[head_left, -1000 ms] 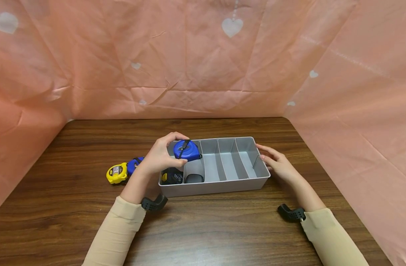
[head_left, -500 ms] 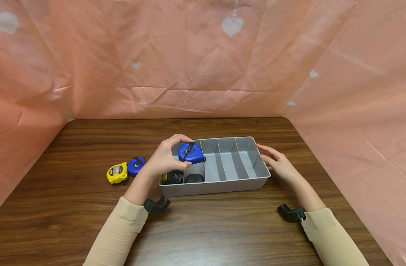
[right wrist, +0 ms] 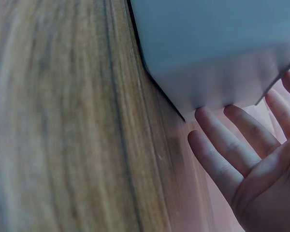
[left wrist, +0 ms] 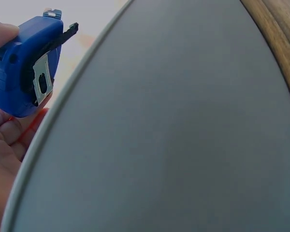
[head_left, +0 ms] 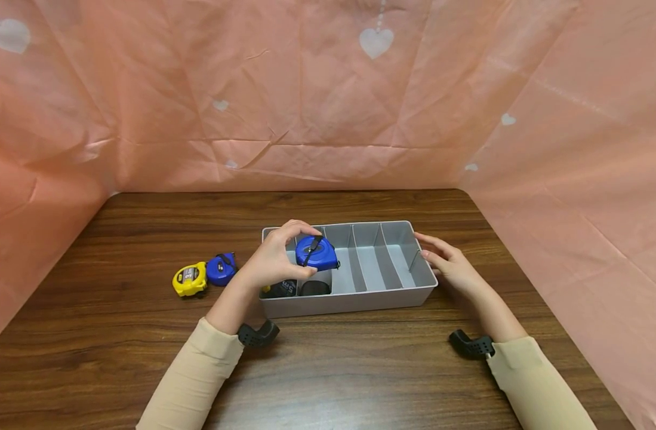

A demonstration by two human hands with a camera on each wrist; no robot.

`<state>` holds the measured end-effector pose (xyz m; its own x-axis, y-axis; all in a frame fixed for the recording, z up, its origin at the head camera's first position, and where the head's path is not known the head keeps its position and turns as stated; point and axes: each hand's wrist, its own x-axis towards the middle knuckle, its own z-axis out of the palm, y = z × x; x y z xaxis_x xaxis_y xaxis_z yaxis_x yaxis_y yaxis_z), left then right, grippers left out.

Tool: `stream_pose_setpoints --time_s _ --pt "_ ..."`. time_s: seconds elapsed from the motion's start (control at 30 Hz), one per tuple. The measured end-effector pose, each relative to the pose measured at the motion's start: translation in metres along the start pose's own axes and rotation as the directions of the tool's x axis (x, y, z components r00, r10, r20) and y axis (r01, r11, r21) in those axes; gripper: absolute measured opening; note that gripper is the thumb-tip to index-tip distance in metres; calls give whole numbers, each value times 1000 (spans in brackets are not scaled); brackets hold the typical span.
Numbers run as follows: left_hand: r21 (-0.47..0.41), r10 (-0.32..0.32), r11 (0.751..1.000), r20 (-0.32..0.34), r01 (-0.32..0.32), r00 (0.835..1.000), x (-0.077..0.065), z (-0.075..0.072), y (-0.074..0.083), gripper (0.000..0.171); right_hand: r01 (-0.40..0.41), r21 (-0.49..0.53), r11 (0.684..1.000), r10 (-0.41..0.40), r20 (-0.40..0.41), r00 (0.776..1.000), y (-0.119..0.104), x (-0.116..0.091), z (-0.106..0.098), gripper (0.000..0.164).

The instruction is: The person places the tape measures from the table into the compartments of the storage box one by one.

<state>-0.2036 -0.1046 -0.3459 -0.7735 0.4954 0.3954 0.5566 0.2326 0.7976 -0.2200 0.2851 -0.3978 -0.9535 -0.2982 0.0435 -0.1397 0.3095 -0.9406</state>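
My left hand (head_left: 276,260) pinches a blue tape measure (head_left: 318,253) between thumb and fingers, over the left part of a grey divided box (head_left: 349,303). In the left wrist view the blue tape measure (left wrist: 24,65) shows its metal clip and black strap, beyond the box's long wall (left wrist: 159,116). A black tape measure (head_left: 282,289) sits in the leftmost compartment. Beside it, a dark rounded thing (head_left: 315,288) lies in the second compartment, partly hidden. My right hand (head_left: 451,266) rests against the box's right end, and in the right wrist view its extended fingers (right wrist: 224,140) touch the end wall.
Left of the box, a yellow tape measure (head_left: 190,280) and another blue tape measure (head_left: 221,270) lie together on the brown wooden table (head_left: 328,370). Behind and at the sides hangs a pink cloth (head_left: 306,107) with white hearts.
My left hand has carried the blue tape measure a little to the right and nearer over the box. The second blue tape measure on the table is now fully uncovered. My right hand stays put.
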Motion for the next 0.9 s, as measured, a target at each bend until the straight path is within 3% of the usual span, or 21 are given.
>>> stream_pose_setpoints --time_s 0.9 --pt "129 33 991 33 -37 999 3 24 -2 58 18 -20 1000 -18 -5 1000 0 0 0 50"
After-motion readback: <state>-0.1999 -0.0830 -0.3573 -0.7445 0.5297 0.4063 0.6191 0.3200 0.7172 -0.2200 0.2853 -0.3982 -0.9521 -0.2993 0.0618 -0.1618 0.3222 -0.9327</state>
